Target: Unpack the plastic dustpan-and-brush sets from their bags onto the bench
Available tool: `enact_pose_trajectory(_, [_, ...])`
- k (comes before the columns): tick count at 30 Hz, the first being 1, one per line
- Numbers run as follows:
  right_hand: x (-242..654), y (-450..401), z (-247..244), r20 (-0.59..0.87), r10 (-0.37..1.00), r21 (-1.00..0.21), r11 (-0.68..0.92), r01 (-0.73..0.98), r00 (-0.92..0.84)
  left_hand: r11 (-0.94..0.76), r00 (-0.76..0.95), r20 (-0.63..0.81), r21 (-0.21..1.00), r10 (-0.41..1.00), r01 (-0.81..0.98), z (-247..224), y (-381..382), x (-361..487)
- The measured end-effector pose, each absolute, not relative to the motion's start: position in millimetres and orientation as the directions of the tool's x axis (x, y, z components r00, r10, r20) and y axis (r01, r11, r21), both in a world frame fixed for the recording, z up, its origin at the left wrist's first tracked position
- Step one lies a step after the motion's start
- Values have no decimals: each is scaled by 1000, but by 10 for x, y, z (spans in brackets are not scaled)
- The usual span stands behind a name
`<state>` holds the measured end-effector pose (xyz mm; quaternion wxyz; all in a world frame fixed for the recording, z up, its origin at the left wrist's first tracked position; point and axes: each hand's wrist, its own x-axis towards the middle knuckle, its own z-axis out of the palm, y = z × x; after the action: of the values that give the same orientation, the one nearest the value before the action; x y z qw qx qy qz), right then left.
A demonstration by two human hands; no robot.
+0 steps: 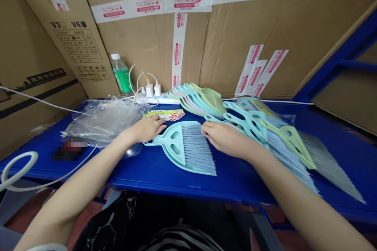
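Observation:
A light blue dustpan (168,153) lies flat on the table in front of me, its handle pointing left. A matching hand brush (198,147) with grey-blue bristles rests in it. My left hand (149,128) is above the dustpan handle, fingers stretched out over the near edge of some printed cards (169,115). At the far right corner of the dustpan, beside the bristles, is my right hand (219,136). Its fingers are curled together, and what they hold, if anything, is hidden.
Stacked dustpans (203,98) in green, blue and pink stand at the back. Several brushes (250,119), one green (290,141), lie on the right. Clear plastic bags (100,119) cover the left. Behind are a bottle (122,74), a power strip (167,99) and cardboard (141,43).

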<state>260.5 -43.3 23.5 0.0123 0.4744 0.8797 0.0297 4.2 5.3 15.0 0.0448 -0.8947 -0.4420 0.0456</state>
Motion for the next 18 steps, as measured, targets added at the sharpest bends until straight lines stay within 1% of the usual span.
enact_pose_trajectory(2, [2608,-433,240,17,833,68,551,832,-553,-608,608,-37,-122,793,785,147,54,38])
enact_pose_trajectory(8, [2592,-441,259,-15,854,86,519,850,-520,-593,589,-70,-106,805,798,158,50,58])
enact_pose_trajectory(12, [2600,-441,251,18,848,107,524,845,-529,-578,571,-91,-100,816,810,165,48,69])
enact_pose_trajectory(15, [2605,-435,254,35,842,101,533,840,-538,-588,582,-79,-109,809,802,158,51,62])
enact_pose_trajectory(18, [2597,-435,270,9,853,102,518,849,-522,-597,594,-63,-123,802,793,152,54,54])
